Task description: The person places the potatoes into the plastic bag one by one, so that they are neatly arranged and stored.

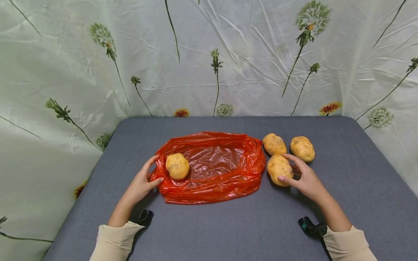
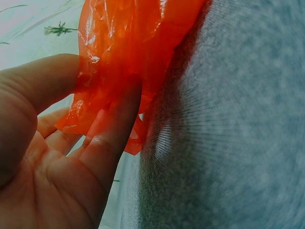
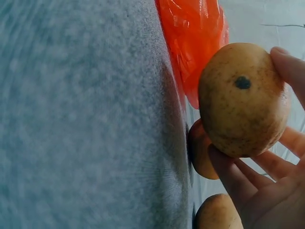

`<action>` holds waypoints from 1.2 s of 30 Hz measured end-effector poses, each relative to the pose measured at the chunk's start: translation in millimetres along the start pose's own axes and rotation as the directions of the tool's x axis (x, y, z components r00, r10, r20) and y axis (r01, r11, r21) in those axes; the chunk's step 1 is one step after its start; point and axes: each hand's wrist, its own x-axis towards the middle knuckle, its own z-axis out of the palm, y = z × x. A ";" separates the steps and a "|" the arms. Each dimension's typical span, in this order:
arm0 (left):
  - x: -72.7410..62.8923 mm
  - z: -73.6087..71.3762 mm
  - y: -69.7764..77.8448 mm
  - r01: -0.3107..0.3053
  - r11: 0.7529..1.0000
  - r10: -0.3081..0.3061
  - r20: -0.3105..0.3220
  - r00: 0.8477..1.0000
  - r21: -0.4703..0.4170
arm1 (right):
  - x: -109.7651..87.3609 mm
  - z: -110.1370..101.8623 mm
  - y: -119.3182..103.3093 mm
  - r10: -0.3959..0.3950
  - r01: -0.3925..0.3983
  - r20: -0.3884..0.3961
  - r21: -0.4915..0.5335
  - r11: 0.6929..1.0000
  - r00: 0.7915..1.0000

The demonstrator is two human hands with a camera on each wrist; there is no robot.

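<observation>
A red plastic bag (image 1: pixel 212 192) lies spread on the table, its mouth open upward. One potato (image 1: pixel 177 166) sits inside at the bag's left end. My left hand (image 1: pixel 140 185) holds the bag's left edge between thumb and fingers; in the left wrist view some fingers show through the thin red plastic (image 2: pixel 143 43). To the right of the bag, my right hand (image 1: pixel 307 179) grips a second potato (image 1: pixel 278 169) between thumb and fingers. That potato (image 3: pixel 243 102) shows a dark spot in the right wrist view, close beside the bag.
Two more potatoes, one nearer the bag (image 1: pixel 274 144) and one farther right (image 1: pixel 302 149), lie just beyond my right hand. The table has a grey cloth (image 1: pixel 228 232). Behind it hangs a pale curtain (image 1: pixel 183 83) with a flower print.
</observation>
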 end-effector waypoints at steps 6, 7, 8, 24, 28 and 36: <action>-0.2 0.2 1.3 -0.004 1.000 0.004 -0.001 1.000 0.002 | 2.3 -0.4 -0.1 0.017 -0.017 0.005 0.002 1.000 1.000; -0.1 0.1 1.4 -0.006 1.000 0.006 -0.002 1.000 0.001 | 3.0 -0.5 -3.4 0.014 -0.014 0.005 0.003 1.000 1.000; 0.1 0.1 1.3 -0.008 1.000 0.008 -0.001 1.000 -0.001 | 3.7 -0.7 -7.3 0.009 -0.009 0.002 0.006 1.000 1.000; -0.5 0.4 2.7 -0.007 1.000 0.007 -0.005 1.000 0.006 | 24.7 14.5 -2.4 -0.087 0.088 -0.017 0.085 0.992 0.996; -0.6 0.5 2.3 -0.006 1.000 0.006 -0.001 1.000 -0.006 | 30.2 18.8 -7.2 -0.114 0.116 -0.019 0.117 0.986 0.993; -0.2 0.5 2.1 -0.001 1.000 0.001 0.000 1.000 -0.006 | 41.8 29.3 -19.0 -0.143 0.141 0.000 0.150 0.979 0.990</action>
